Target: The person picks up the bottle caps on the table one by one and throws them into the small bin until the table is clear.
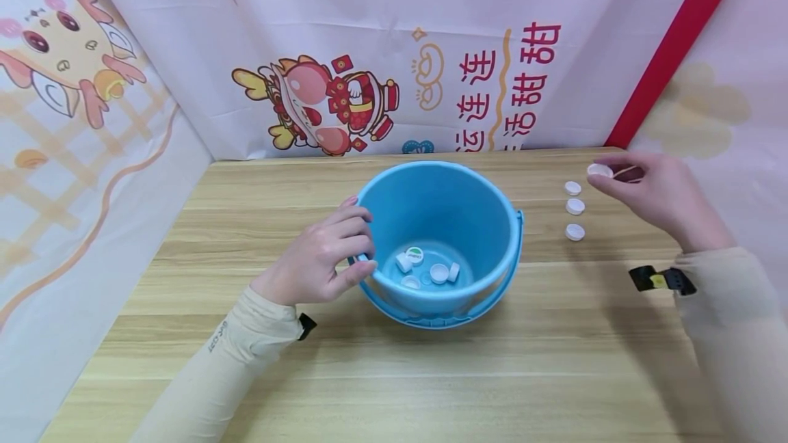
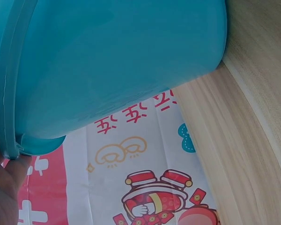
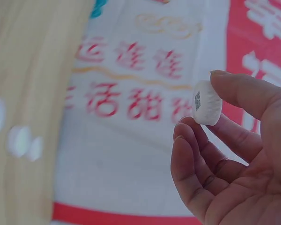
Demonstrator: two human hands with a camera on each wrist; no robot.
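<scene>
Left hand (image 1: 326, 251) grips the near-left rim of the blue bucket (image 1: 440, 200). Inside, several jumbled white caps (image 1: 439, 273). Further right, on the tabletop (image 1: 443, 381): three lined-up white caps (image 1: 575, 206), apart. Right hand (image 1: 661, 197) pinches another white cap (image 1: 600, 170) by the line's far end. Seems partway: caps split between bucket and line; transfer direction, cannot tell.

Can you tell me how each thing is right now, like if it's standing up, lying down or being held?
Bucket: upright, open at the top
Handle: folded down
Caps inside: loose, some flat, some on edge
Three caps outside: flat, apart
Held cap: in the air
Left fingers: gripping the bucket
Right fingers: pinching a cap
</scene>
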